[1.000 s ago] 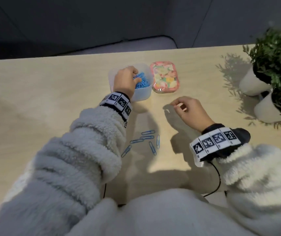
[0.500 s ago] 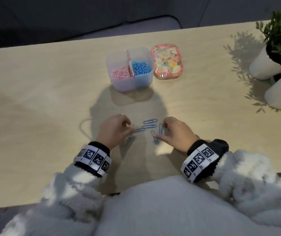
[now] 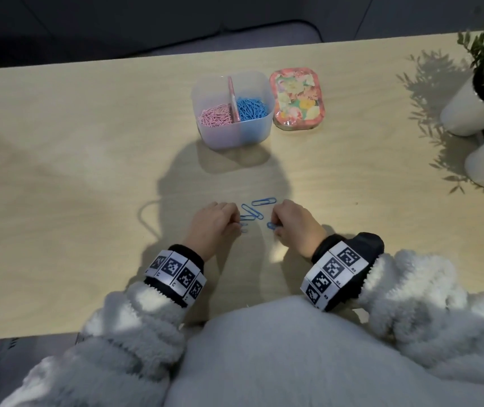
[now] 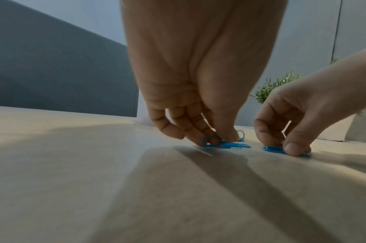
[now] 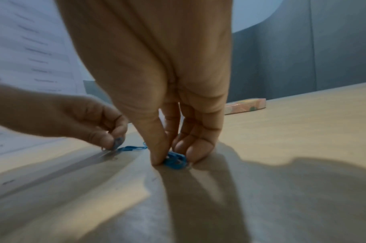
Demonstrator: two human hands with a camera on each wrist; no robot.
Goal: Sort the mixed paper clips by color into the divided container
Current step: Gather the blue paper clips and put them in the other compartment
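A translucent divided container [image 3: 260, 133] stands at the back of the wooden table, with pink clips [image 3: 216, 116] in its left half and blue clips [image 3: 252, 108] in its right half. Several loose blue paper clips [image 3: 253, 211] lie on the table between my hands. My left hand [image 3: 236, 223] pinches a blue clip [image 4: 210, 142] against the table with thumb and curled fingers. My right hand [image 3: 274, 226] pinches other blue clips [image 5: 176, 160] between thumb and fingertips, low on the tabletop.
A flowered tin lid [image 3: 296, 99] lies just right of the container. Two white pots with green plants [image 3: 478, 107] stand at the table's right edge. The table's near edge runs under my fleece sleeves.
Both hands came down from the container area to the loose blue clips a second ago. Since half a second ago they have closed in and pinched clips, shifting the pile.
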